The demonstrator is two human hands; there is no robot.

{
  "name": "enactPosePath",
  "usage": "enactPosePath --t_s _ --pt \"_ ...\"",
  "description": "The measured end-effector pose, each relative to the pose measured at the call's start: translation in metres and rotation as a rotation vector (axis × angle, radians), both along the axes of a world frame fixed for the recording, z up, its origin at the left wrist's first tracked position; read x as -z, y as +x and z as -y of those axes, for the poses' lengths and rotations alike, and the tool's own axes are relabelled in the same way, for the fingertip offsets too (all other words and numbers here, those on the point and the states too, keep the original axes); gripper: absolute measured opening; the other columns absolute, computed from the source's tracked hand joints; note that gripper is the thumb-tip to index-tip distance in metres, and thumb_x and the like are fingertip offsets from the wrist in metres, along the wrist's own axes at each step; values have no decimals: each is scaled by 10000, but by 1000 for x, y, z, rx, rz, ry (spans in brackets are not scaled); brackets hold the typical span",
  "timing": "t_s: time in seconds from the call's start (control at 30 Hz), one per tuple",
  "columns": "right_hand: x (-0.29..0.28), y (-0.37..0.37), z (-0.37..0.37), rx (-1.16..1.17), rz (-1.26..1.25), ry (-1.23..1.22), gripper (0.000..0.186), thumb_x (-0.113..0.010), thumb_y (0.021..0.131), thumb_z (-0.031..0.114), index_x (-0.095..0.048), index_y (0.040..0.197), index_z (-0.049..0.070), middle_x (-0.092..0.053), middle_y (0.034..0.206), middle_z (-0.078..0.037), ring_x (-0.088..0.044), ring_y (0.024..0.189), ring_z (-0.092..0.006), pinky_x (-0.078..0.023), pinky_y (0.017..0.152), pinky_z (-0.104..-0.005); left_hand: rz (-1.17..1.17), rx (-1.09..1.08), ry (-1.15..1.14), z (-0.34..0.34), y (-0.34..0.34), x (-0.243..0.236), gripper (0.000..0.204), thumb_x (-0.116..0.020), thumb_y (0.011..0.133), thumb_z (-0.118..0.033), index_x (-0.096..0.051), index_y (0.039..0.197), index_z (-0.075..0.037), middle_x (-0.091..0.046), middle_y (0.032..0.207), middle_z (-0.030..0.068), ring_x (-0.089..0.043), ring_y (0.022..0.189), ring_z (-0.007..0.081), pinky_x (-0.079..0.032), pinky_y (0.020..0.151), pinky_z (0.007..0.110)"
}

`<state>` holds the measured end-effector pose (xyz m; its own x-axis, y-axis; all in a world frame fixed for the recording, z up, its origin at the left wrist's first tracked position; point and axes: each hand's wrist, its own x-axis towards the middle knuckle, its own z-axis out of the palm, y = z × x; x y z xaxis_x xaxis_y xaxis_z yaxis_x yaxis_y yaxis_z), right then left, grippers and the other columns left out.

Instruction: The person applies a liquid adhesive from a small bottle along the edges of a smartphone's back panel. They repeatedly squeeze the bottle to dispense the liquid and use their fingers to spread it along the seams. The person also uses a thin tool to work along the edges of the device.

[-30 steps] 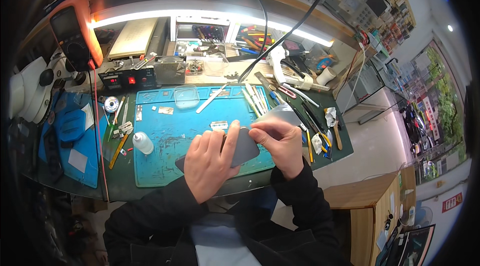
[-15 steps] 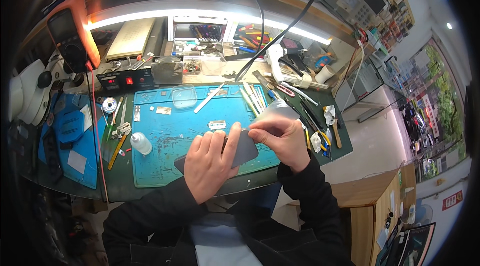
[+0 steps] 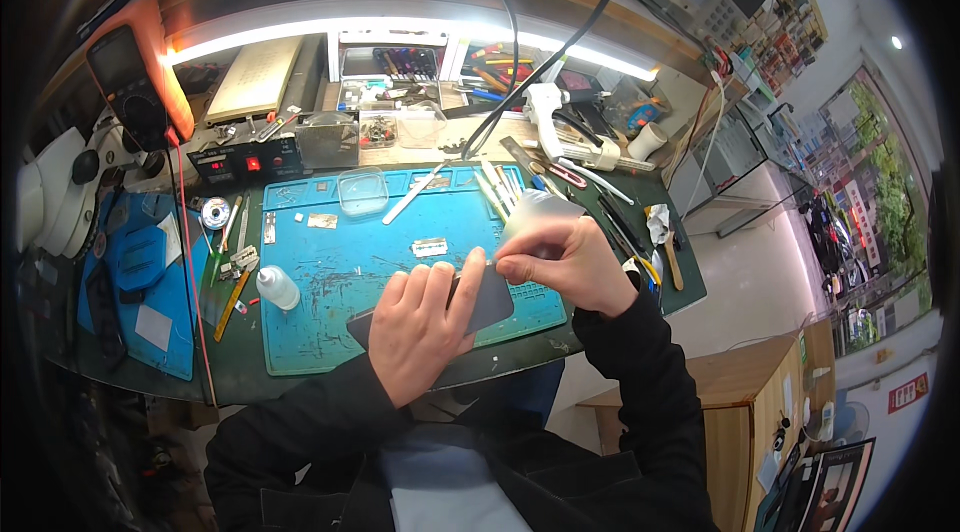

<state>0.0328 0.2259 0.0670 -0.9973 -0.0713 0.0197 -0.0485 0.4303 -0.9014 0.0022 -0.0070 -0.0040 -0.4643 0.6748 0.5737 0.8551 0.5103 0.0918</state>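
A dark grey, phone-like flat device point(image 3: 492, 302) is held at a tilt above the blue mat point(image 3: 325, 327), with my left hand point(image 3: 420, 322) closed on it, fingers across its upper face. My right hand point(image 3: 560, 262) pinches at the device's upper right corner; a blurred, translucent sheet point(image 3: 535, 212) rises from its fingers. Just what lies between thumb and finger is hard to make out. A razor blade point(image 3: 430, 247) lies on the mat behind my hands, and a white squeeze bottle point(image 3: 278, 289) stands to their left.
An orange-cased multimeter point(image 3: 140, 77), microscope point(image 3: 55, 192) and red-lit power unit point(image 3: 243, 164) crowd the left. Pens, tweezers and pliers lie right of the mat, near a white glue-gun-like tool point(image 3: 545, 122). Black cables point(image 3: 510, 32) hang overhead. A wooden cabinet point(image 3: 740, 392) stands lower right.
My right hand has moved rightward and slightly up with the translucent sheet, its wrist turning outward. My left hand and the device have barely moved. The whole view has shifted a little.
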Motion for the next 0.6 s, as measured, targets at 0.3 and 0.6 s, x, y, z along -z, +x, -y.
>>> enactPosePath --t_s 0.3,0.6 --pt "-5 -8 -8 -103 60 27 142 -823 921 115 -823 1011 5 -793 845 -80 -725 759 -109 -578 714 -269 -26 18 -58 -2 1 0 884 -803 743 -264 -494 1533 -16 -543 1065 63 -554 948 202 -451 825 351" --pt "-19 -12 -7 -158 125 184 139 -820 911 131 -821 984 12 -781 826 -98 -721 753 -140 -565 716 -290 -2 64 -30 -2 0 2 826 -778 751 -218 -497 1483 41 -600 1133 97 -588 972 215 -467 851 349"
